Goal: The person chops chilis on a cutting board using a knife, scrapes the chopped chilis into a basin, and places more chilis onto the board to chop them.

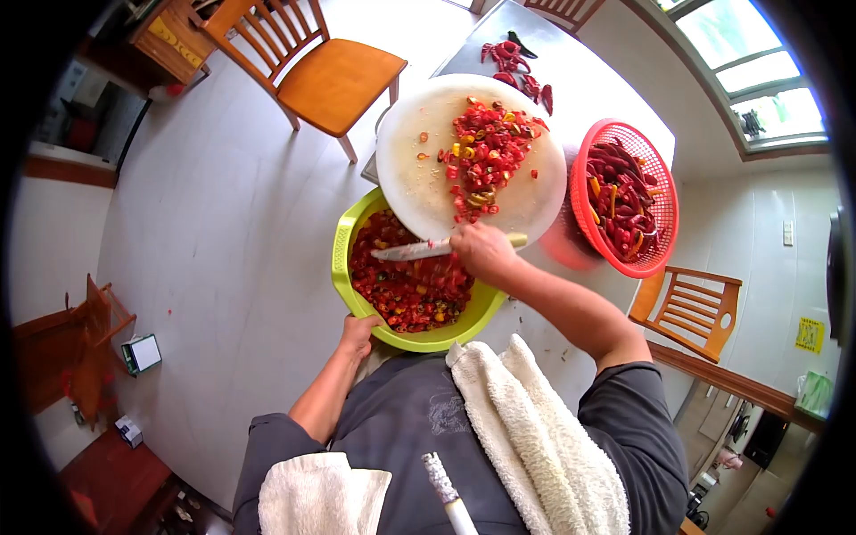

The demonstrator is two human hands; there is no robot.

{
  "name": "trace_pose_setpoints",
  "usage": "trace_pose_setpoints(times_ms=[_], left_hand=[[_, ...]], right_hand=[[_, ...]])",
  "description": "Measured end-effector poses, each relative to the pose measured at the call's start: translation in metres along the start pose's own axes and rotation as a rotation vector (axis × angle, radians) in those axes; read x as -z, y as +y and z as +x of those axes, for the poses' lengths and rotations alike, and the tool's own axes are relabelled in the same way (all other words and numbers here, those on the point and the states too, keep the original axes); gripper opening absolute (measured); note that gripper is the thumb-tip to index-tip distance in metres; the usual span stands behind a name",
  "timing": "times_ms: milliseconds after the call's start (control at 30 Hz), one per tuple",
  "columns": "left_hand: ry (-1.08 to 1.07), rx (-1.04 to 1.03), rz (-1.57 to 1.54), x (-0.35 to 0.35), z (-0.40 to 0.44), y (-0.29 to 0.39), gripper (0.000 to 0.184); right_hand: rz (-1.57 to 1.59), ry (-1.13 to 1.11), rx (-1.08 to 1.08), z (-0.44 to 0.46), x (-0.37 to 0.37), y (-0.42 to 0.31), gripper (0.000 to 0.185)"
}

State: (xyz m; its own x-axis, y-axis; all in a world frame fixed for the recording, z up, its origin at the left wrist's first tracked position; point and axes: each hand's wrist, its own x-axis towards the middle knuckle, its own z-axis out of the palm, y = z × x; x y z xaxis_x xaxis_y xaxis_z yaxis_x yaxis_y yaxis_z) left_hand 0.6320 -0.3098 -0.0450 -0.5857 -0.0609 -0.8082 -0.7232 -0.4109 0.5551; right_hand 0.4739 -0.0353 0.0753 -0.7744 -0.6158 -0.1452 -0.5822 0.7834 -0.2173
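Note:
My left hand (pixel 358 333) grips the rim of a lime-green basin (pixel 342 254) held against my body. Plenty of chopped red chili, with a few yellow and green bits, lies in the basin. My right hand (pixel 484 252) is wrapped round the handle of a knife (pixel 412 251), its blade reaching left over the basin. Just beyond, a round white cutting board (pixel 410 187) sits on the table with its near edge over the basin. A heap of chopped chili peppers (pixel 495 152) covers the board's middle and right, reaching toward the near edge.
A red plastic colander (pixel 584 192) full of whole chilies stands right of the board. More whole chilies (pixel 508 58) lie on the table (pixel 615 89) behind it. Wooden chairs stand at far left (pixel 339 85) and at right (pixel 687 308). A lit cigarette (pixel 450 495) juts in below.

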Motion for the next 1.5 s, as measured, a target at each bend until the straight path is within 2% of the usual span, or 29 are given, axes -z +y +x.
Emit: trace_pose_setpoints(times_ms=[167, 300, 367, 433, 533, 667, 900, 933, 1067, 1500], left_hand=[[0.009, 0.076, -0.017, 0.004, 0.005, -0.002, 0.031], [-0.014, 0.045, -0.035, 0.014, 0.013, -0.012, 0.03], [-0.037, 0.046, -0.025, 0.015, 0.013, -0.012, 0.03], [-0.03, 0.05, -0.017, 0.01, 0.005, -0.003, 0.029], [-0.039, 0.039, 0.006, 0.016, 0.009, -0.004, 0.03], [-0.014, 0.036, 0.036, 0.014, 0.006, 0.001, 0.029], [-0.053, 0.019, 0.026, 0.012, 0.002, 0.007, 0.026], [-0.06, 0.009, 0.026, 0.012, 0.002, 0.007, 0.026], [-0.05, 0.015, 0.029, 0.016, 0.01, -0.002, 0.024], [-0.071, 0.015, 0.011, 0.01, 0.008, 0.003, 0.021]], right_hand=[[0.13, 0.167, -0.15, -0.017, 0.01, 0.013, 0.008], [0.202, 0.242, -0.402, 0.004, 0.038, 0.095, 0.01], [0.085, 0.318, -0.632, 0.022, 0.049, 0.14, 0.014], [0.046, 0.36, -0.755, 0.038, 0.058, 0.182, 0.022], [0.045, 0.14, -0.949, 0.064, 0.065, 0.224, 0.03], [0.075, 0.043, -1.083, 0.092, 0.058, 0.24, 0.03], [0.083, 0.096, -0.939, 0.072, 0.037, 0.206, 0.028], [0.078, 0.009, -0.885, 0.067, 0.039, 0.201, 0.026], [0.012, 0.082, -0.726, 0.045, 0.023, 0.182, 0.025], [0.2, 0.092, -0.712, -0.016, 0.004, 0.045, 0.016]])
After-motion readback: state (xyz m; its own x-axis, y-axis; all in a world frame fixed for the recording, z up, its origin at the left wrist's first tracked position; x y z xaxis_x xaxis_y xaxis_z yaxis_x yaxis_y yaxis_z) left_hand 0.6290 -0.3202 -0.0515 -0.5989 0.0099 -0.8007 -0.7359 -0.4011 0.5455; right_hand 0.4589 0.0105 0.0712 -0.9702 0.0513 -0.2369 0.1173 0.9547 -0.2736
